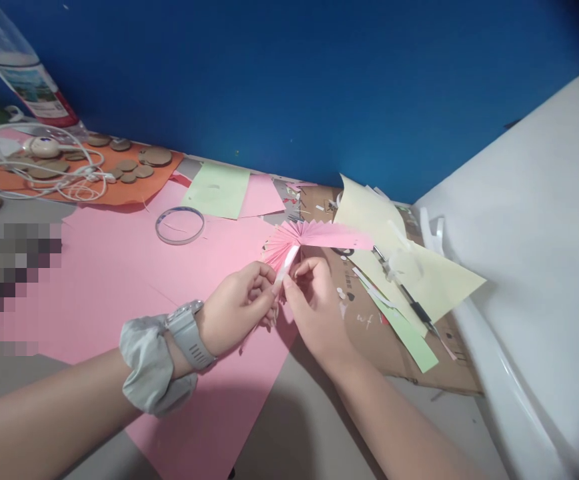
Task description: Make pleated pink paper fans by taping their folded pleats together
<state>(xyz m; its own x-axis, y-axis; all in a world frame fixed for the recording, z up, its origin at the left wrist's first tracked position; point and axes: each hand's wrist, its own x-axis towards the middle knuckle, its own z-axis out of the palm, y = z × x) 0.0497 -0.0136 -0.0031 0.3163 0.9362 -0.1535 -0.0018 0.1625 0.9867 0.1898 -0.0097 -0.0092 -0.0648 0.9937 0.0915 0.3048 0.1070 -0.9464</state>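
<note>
A pink accordion-folded paper fan [314, 237] is held up above the table, its pleats spread to the right. My left hand [237, 303], with a grey watch and a grey scrunchie on the wrist, pinches the fan's lower end together with a white strip [286, 267]. My right hand [314, 300] meets it from the right, fingertips closed on the same white strip and the fan's base. Both hands hover over a large pink paper sheet [119, 280].
A clear tape ring [180, 225] lies on the pink sheet. Green [217, 190], pink and pale yellow papers [409, 267], a pen [409, 300] and scraps lie on brown cardboard [419, 360] to the right. An orange sheet with cardboard discs [134, 167], white cables and a bottle [19, 67] are far left. White surface at right.
</note>
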